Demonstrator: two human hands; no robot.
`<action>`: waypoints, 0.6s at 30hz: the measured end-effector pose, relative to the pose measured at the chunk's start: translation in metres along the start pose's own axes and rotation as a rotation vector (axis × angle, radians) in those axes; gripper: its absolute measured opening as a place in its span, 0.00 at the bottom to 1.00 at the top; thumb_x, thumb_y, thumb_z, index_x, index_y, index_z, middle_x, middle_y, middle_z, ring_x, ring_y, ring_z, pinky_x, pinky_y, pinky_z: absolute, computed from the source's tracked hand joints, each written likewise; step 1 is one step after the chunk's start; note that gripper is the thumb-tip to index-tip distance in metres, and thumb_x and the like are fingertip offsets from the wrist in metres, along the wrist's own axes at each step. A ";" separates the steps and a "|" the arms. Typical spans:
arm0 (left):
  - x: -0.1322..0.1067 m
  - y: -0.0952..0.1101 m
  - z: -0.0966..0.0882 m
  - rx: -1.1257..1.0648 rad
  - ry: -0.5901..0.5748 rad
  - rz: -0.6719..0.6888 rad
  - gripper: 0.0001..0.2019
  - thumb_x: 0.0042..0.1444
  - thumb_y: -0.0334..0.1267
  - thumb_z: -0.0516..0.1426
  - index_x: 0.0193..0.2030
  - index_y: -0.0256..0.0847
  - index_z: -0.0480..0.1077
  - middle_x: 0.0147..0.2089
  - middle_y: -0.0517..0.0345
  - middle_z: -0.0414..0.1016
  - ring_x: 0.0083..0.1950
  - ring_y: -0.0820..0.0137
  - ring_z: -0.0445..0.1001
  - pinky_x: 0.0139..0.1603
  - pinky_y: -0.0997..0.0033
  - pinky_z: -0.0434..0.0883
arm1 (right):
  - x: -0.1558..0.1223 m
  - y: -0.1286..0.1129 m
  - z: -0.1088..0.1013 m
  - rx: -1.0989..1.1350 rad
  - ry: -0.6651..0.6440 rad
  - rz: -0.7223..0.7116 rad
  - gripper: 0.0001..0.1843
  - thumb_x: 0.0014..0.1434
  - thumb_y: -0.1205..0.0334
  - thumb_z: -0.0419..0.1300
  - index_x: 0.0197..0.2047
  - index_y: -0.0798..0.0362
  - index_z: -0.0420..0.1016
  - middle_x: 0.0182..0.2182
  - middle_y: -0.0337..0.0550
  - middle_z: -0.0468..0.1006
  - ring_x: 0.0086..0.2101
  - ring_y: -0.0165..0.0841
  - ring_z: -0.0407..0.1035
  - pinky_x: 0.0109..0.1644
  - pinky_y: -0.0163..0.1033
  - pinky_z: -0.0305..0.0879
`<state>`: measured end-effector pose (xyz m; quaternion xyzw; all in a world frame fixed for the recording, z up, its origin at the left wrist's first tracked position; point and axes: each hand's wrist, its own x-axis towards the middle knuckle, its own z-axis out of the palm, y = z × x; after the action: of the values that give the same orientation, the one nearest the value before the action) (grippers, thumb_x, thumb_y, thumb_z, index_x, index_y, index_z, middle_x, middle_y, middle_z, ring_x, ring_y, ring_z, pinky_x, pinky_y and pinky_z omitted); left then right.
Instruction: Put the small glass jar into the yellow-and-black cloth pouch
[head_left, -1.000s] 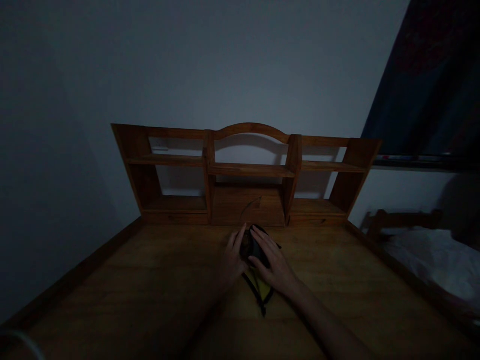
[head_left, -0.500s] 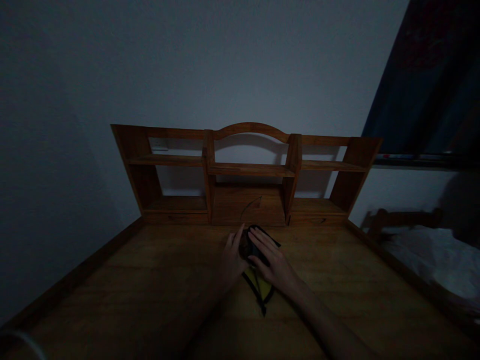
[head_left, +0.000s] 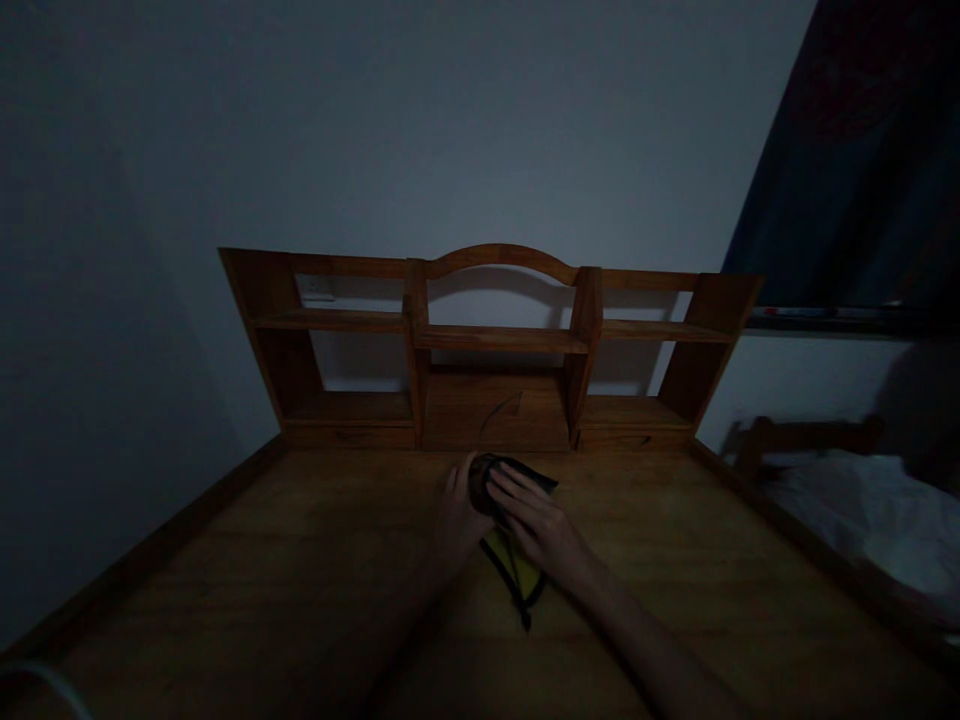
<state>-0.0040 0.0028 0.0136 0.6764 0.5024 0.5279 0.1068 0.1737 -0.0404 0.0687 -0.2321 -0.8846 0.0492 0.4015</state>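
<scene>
On the wooden desk (head_left: 300, 560), straight ahead of me, a dark round object (head_left: 480, 485) sits between my hands; the dim light hides its exact kind. My left hand (head_left: 455, 515) is curled around its left side. The fingers of my right hand (head_left: 541, 522) lie bent over its right side and top. Beneath the right hand, a yellow cloth piece with black edging (head_left: 516, 560) runs toward me to a dark pointed tip. A black strip (head_left: 544, 482) of similar material sticks out beyond the right fingers.
A wooden shelf unit (head_left: 501, 340) with several compartments stands along the back of the desk against a pale wall (head_left: 480, 120). A pale curved thing (head_left: 52, 680) shows at the bottom left. Beyond the desk's right edge lies white bedding (head_left: 862, 510), below a dark curtain (head_left: 840, 180).
The dark object has tilted and shifted slightly left, showing more of its round end. My right fingers have slid left with it, and my left hand has moved slightly left.
</scene>
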 end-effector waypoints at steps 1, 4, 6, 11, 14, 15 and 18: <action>0.000 0.000 0.000 -0.004 0.005 -0.003 0.33 0.51 0.35 0.61 0.65 0.43 0.56 0.58 0.45 0.69 0.60 0.56 0.69 0.59 0.51 0.69 | 0.000 0.000 0.000 -0.002 -0.001 -0.001 0.31 0.67 0.72 0.50 0.70 0.43 0.53 0.66 0.42 0.62 0.67 0.40 0.51 0.66 0.55 0.60; 0.000 0.000 -0.001 -0.011 0.031 0.031 0.29 0.54 0.34 0.58 0.63 0.44 0.59 0.58 0.46 0.69 0.60 0.57 0.69 0.60 0.53 0.69 | 0.001 -0.001 0.000 -0.003 -0.002 0.011 0.32 0.67 0.71 0.50 0.70 0.44 0.52 0.67 0.42 0.59 0.67 0.40 0.49 0.68 0.55 0.58; -0.001 0.001 -0.002 -0.011 0.024 0.075 0.28 0.55 0.33 0.57 0.63 0.44 0.59 0.59 0.46 0.69 0.60 0.57 0.69 0.60 0.54 0.68 | 0.002 -0.003 0.000 -0.007 0.001 0.032 0.32 0.66 0.70 0.51 0.71 0.44 0.51 0.68 0.42 0.57 0.68 0.40 0.48 0.69 0.55 0.56; -0.006 0.002 -0.002 0.005 -0.067 0.147 0.31 0.55 0.33 0.56 0.66 0.42 0.55 0.64 0.45 0.65 0.64 0.57 0.65 0.63 0.55 0.66 | 0.005 -0.007 -0.002 -0.010 0.021 0.064 0.34 0.65 0.65 0.56 0.71 0.44 0.50 0.68 0.42 0.56 0.68 0.42 0.48 0.69 0.57 0.54; -0.007 0.002 -0.001 0.010 -0.057 0.151 0.31 0.55 0.32 0.57 0.66 0.43 0.55 0.63 0.45 0.65 0.63 0.58 0.65 0.63 0.53 0.66 | 0.005 -0.006 -0.003 0.007 0.015 0.087 0.34 0.66 0.63 0.57 0.71 0.43 0.49 0.69 0.42 0.55 0.68 0.42 0.47 0.69 0.56 0.53; -0.007 0.003 0.000 0.011 -0.051 0.145 0.31 0.54 0.32 0.57 0.65 0.43 0.55 0.63 0.45 0.65 0.63 0.58 0.66 0.63 0.53 0.66 | 0.005 -0.006 -0.003 0.018 0.005 0.097 0.33 0.66 0.63 0.56 0.71 0.42 0.50 0.69 0.42 0.54 0.68 0.42 0.47 0.69 0.56 0.53; -0.005 0.006 -0.001 0.011 -0.023 0.105 0.32 0.52 0.32 0.59 0.64 0.43 0.57 0.61 0.46 0.66 0.61 0.58 0.67 0.62 0.52 0.67 | 0.005 -0.005 -0.005 0.063 -0.007 0.122 0.30 0.68 0.62 0.54 0.70 0.41 0.53 0.70 0.39 0.53 0.68 0.40 0.47 0.70 0.54 0.52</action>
<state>-0.0012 -0.0048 0.0152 0.7083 0.4679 0.5223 0.0812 0.1723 -0.0425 0.0770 -0.2727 -0.8682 0.1024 0.4017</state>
